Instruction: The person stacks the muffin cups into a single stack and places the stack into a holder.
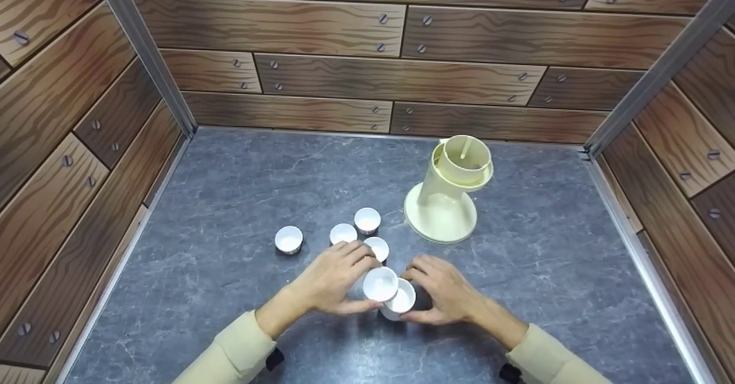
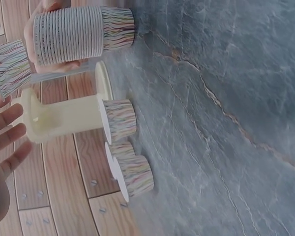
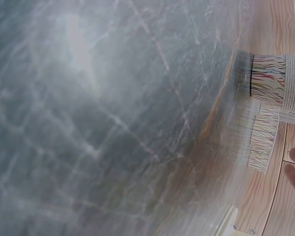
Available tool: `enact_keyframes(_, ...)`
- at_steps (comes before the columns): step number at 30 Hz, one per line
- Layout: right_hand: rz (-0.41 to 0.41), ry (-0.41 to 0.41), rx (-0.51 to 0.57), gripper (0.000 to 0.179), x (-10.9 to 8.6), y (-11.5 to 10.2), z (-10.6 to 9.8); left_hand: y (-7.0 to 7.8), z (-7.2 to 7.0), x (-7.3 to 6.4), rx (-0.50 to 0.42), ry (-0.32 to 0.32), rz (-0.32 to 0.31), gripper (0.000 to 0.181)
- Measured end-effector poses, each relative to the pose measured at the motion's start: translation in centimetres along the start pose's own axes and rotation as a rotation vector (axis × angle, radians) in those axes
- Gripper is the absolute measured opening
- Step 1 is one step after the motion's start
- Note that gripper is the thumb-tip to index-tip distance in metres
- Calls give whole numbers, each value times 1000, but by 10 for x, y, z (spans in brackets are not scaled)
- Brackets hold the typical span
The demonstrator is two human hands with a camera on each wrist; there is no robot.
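Note:
My left hand (image 1: 339, 278) pinches a single white-rimmed paper cup (image 1: 380, 284) between thumb and fingers. In the left wrist view that cup (image 2: 12, 68) has wavy coloured stripes and is held up off the table. My right hand (image 1: 443, 289) grips a tall stack of nested paper cups (image 2: 71, 35) just right of it; the stack is upright. From the head view, the held cup partly covers the stack's top (image 1: 403, 297). Beyond my left fingers stand loose cups: a near one (image 1: 377, 249), partly hidden by the hand, another (image 1: 343, 235), and a farther one (image 1: 367, 220).
One more cup (image 1: 288, 239) stands apart to the left. A pale yellow stand (image 1: 441, 217) with a round base and a cylindrical holder (image 1: 466, 160) on top is behind my right hand. Wood-patterned walls (image 1: 321, 74) enclose the grey marbled table (image 1: 241, 177).

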State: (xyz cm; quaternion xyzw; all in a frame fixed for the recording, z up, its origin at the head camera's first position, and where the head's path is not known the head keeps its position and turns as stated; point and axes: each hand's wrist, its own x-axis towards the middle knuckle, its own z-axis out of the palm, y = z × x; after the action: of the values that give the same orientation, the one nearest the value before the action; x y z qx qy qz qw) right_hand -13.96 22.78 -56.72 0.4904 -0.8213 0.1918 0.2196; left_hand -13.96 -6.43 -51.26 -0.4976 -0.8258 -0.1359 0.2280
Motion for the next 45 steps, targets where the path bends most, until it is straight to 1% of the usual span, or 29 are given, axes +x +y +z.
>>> enact_keyframes(2,-1,3,1,60,0,0,0,1,1,1,-9,5,5,58)
enact_keyframes(9,1,1,5,60,-1,0,1,4,6,2,-24,52,23,57)
enact_keyframes(16,7,4,-2,60,-3,1,1,7,13,7,-24,54,34,56)
enact_keyframes(23,4,0,-12,59,-2,1,1,11,17,9,-32,56,31,57)
enact_keyframes(34,7,2,-16,59,-2,0,2,14,19,11,-15,-13,25,56)
enact_keyframes(41,34,-12,2,58,-3,-1,1,14,24,12,-20,-10,38,55)
enact_keyframes(45,46,-30,11,59,-3,-1,1,15,27,12,-9,-35,33,56)
